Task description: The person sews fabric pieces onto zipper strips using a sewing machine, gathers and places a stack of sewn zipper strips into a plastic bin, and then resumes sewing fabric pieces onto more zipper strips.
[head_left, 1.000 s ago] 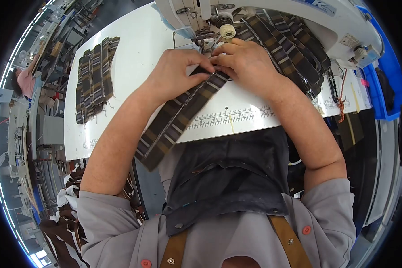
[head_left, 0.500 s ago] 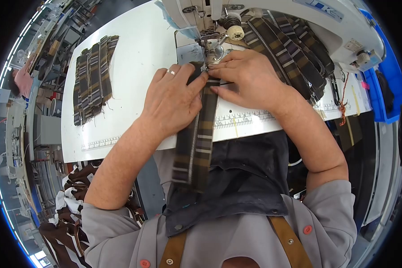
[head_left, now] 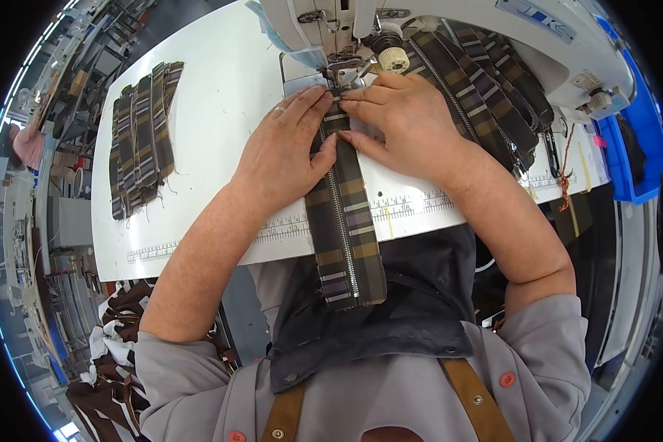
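A striped plaid strip with a metal zipper [head_left: 344,214] runs from under the sewing machine's presser foot [head_left: 337,82] toward me, its near end hanging over the table edge. My left hand [head_left: 291,147] lies along the strip's left side, thumb and fingertips pressing on it. My right hand [head_left: 401,121] is at its right side, with fingertips on the strip close to the foot and the thumb on its edge lower down. The fingertips of both hands nearly meet below the needle area.
Plaid zipper strips [head_left: 144,136] lie stacked on the white table [head_left: 206,110] at left. More strips [head_left: 479,88] lie at right under the machine arm [head_left: 538,44]. A blue bin [head_left: 633,155] stands far right. A person in pink [head_left: 28,147] is at far left.
The strip has swung from slanting down-left to nearly straight toward me, its near end now tilting slightly right. My left hand has turned and flattened beside it. Both hands stay close to the foot.
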Demonstrator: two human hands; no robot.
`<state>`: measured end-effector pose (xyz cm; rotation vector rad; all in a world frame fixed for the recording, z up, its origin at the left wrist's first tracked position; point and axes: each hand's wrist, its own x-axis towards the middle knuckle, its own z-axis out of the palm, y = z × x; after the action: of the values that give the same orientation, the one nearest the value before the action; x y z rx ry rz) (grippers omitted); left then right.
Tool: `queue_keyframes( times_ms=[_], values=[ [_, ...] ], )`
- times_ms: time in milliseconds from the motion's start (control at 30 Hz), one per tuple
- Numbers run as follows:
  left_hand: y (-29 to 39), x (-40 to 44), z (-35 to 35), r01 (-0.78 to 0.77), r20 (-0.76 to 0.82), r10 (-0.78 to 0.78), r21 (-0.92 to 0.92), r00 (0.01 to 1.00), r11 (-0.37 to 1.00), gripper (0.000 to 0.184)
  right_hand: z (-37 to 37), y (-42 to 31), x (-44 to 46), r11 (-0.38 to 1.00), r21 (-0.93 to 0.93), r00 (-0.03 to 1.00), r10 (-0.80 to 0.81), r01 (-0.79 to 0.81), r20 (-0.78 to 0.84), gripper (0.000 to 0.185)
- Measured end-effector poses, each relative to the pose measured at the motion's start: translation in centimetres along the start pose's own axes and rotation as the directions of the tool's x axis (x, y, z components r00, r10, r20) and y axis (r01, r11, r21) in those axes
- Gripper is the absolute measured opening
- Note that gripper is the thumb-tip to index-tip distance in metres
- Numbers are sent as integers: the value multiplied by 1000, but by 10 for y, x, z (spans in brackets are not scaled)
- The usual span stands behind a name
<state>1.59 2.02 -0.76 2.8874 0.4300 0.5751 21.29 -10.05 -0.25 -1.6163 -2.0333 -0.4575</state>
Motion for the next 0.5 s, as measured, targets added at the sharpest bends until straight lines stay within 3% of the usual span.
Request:
queue_keyframes(
  times_ms=[500],
  values=[
    [-2, 4, -1, 29, -11, -30, -35, 999, 999, 51, 3, 3, 0, 999, 49, 999, -21, 23, -28, 39]
  ],
)
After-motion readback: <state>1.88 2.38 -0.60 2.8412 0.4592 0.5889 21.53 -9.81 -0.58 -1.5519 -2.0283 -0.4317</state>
